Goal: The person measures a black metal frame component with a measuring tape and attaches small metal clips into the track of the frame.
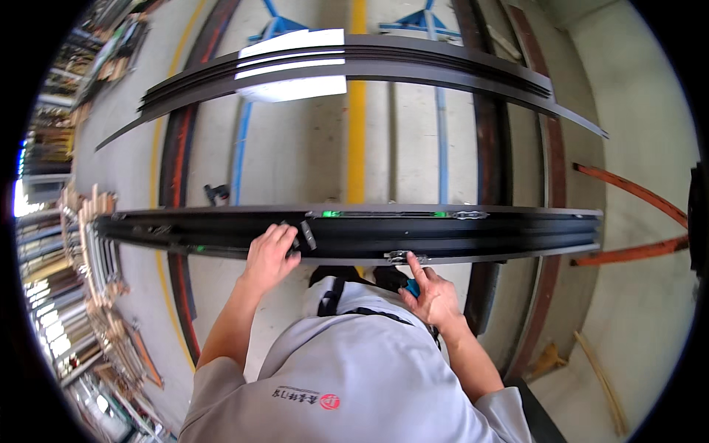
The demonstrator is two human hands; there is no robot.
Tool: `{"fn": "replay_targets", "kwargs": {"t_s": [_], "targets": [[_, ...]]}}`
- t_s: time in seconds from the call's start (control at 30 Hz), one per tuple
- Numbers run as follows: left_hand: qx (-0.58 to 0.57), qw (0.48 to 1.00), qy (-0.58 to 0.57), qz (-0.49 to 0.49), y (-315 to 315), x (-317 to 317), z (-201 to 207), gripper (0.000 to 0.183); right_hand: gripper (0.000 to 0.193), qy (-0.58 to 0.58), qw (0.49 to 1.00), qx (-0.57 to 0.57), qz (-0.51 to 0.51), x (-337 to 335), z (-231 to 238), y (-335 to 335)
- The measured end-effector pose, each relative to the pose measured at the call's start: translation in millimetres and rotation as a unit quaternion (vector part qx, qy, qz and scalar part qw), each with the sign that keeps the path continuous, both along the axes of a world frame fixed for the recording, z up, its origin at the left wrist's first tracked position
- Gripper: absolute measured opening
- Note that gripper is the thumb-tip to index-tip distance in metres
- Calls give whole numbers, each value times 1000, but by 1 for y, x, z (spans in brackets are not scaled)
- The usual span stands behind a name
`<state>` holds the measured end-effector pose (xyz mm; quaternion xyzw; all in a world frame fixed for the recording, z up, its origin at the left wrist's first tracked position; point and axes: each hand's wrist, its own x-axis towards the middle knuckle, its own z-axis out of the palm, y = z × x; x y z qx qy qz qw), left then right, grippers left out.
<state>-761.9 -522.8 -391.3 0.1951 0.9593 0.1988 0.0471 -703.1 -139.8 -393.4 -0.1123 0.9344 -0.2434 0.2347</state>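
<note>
A long black frame profile (pixel 502 235) lies crosswise in front of me. My left hand (pixel 270 258) is over its middle-left part, fingers curled around a small dark piece I cannot make out. Close beside those fingers, a short grey metal piece (pixel 308 235) lies across the channel. My right hand (pixel 434 297) is at the near edge; its index fingertip touches a small metal fitting (pixel 399 257), while the other fingers curl round a blue-handled tool (pixel 412 287), mostly hidden. Along the far edge sits a metal strip with green parts (pixel 331 214) and a silver end fitting (pixel 470 215).
More dark profiles (pixel 473 68) lie farther off, with white sheets (pixel 292 87) across them. Blue stands (pixel 241 148) and dark rails (pixel 493 148) run beneath. Stacked profiles (pixel 100 244) line the left; orange-red bars (pixel 628 255) jut out at right. A black tool (pixel 216 195) sits behind the profile.
</note>
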Motion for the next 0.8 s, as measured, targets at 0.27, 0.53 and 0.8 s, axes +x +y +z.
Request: {"fn": "replay_targets", "kwargs": {"t_s": [0.27, 0.53, 0.8], "targets": [[-121, 991, -50, 18, -9, 27, -24, 27, 100, 16, 993, 114, -12, 11, 1, 24], [-109, 994, 13, 18, -48, 16, -15, 46, 105, 22, 951, 219, -217, 16, -7, 127], [-178, 973, -1, 147, -204, 52, 3, 36, 96, 13, 954, 99, -283, 32, 9, 55]]}}
